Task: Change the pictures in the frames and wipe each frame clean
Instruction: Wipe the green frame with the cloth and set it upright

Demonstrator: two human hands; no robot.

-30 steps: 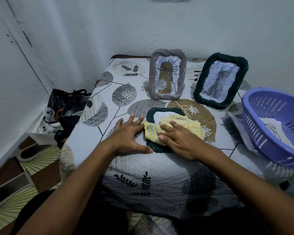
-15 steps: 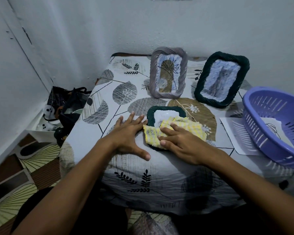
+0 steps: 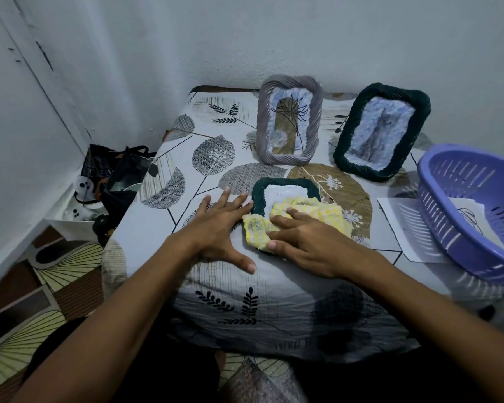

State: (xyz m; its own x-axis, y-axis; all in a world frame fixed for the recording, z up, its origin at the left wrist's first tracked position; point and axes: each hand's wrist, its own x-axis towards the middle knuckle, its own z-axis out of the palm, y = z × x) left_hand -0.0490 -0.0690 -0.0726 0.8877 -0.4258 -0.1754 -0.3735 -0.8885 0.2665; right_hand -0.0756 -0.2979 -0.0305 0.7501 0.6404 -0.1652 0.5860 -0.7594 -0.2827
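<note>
Pressing my right grip [image 3: 306, 242] flat on the yellow cloth [image 3: 300, 216] over the flat green frame [image 3: 259, 196]; my left grip [image 3: 218, 228] (fingers spread, released) rests on the surface [image 3: 163, 228] beside that frame's left edge.

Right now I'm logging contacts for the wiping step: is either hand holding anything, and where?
Neither grips. The right hand presses the yellow cloth flat onto the lying dark green frame; the left hand rests flat on the tablecloth beside its left edge.

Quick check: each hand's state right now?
Left hand: open, flat on the tablecloth.
Right hand: open, pressing the yellow cloth onto the small dark green frame.
</note>
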